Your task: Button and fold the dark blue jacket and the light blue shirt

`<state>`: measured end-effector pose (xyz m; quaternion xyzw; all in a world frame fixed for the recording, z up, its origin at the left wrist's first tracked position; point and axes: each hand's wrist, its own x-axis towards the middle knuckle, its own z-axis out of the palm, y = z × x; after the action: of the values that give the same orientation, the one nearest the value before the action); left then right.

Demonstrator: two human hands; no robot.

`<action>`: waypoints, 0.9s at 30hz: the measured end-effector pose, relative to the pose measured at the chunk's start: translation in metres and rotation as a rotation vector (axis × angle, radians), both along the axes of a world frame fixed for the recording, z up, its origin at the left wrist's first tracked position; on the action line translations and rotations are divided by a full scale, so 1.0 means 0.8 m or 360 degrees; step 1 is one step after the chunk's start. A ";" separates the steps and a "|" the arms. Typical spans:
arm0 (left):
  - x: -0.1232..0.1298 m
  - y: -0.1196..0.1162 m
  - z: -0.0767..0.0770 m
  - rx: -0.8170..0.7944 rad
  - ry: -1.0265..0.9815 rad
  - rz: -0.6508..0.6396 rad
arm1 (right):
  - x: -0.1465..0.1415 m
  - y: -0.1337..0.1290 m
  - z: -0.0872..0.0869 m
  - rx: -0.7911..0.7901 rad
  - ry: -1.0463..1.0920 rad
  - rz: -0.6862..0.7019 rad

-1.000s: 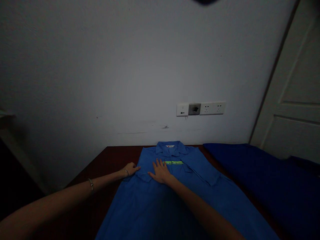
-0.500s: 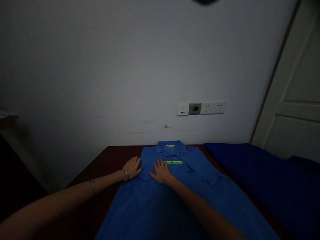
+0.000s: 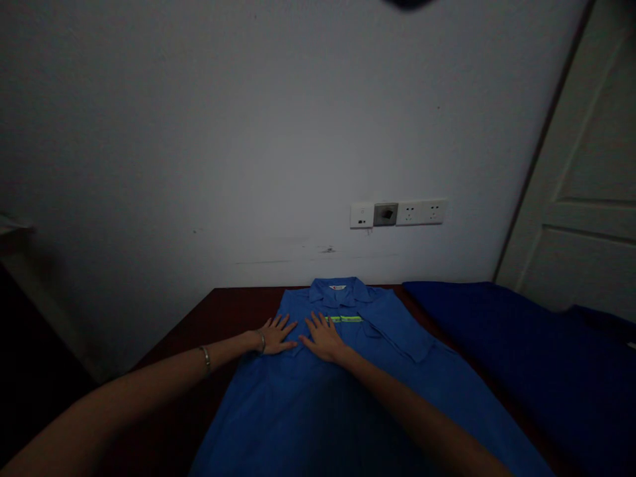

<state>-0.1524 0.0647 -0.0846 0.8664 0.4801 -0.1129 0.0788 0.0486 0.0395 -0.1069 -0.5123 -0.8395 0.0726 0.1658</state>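
A blue short-sleeved work shirt point(image 3: 397, 377) with a collar, a white neck label and a yellow-green chest stripe is spread out, collar toward the wall. My left hand point(image 3: 277, 336) lies flat on the sleeve at the shirt's left side, fingers spread. On the chest, beside the left end of the stripe, my right hand point(image 3: 322, 339) rests palm down with its fingers apart. Neither hand grips the cloth. The sleeve on the right lies folded inward over the front. The lower part of the shirt is in deep shadow.
The dark red tabletop point(image 3: 238, 305) meets a pale wall point(image 3: 278, 146). Darker blue cloth point(image 3: 477, 324) lies along the right side. Several sockets and switch plates point(image 3: 397, 214) are on the wall. A pale door point(image 3: 586, 212) stands at the right.
My left hand has moved right, from the shirt's left edge onto the sleeve, and its fingers have spread. My right hand has stayed nearly in place.
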 end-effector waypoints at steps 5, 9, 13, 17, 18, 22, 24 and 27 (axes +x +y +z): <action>0.018 0.006 0.006 0.0181 -0.0096 -0.0014 | 0.066 -0.011 0.018 0.0245 -0.0011 -0.0062; 0.048 0.008 0.002 0.0245 -0.0122 -0.0115 | 0.127 -0.017 0.018 0.0250 -0.0146 -0.0333; 0.085 0.012 -0.004 0.0257 -0.0149 -0.0155 | 0.161 -0.022 0.009 0.0152 -0.0241 -0.0500; 0.111 0.016 -0.012 0.0289 -0.0149 -0.0133 | 0.168 -0.027 0.001 -0.0008 -0.0280 -0.0528; 0.115 0.016 -0.014 0.0280 -0.0136 -0.0150 | 0.168 -0.028 0.000 -0.0033 -0.0278 -0.0521; 0.125 0.015 -0.021 0.0277 -0.0054 -0.0222 | 0.165 -0.029 -0.001 -0.0052 -0.0269 -0.0505; 0.129 0.015 -0.015 0.0361 -0.0013 -0.0258 | 0.165 -0.031 0.004 -0.0059 -0.0259 -0.0485; 0.138 0.015 0.009 0.0574 -0.0016 -0.0284 | 0.170 -0.041 0.023 -0.0013 -0.0200 -0.0323</action>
<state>-0.0420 0.0770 -0.0771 0.9060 0.4135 -0.0273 -0.0856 0.1848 0.0070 -0.0889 -0.5990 -0.7917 0.0264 0.1172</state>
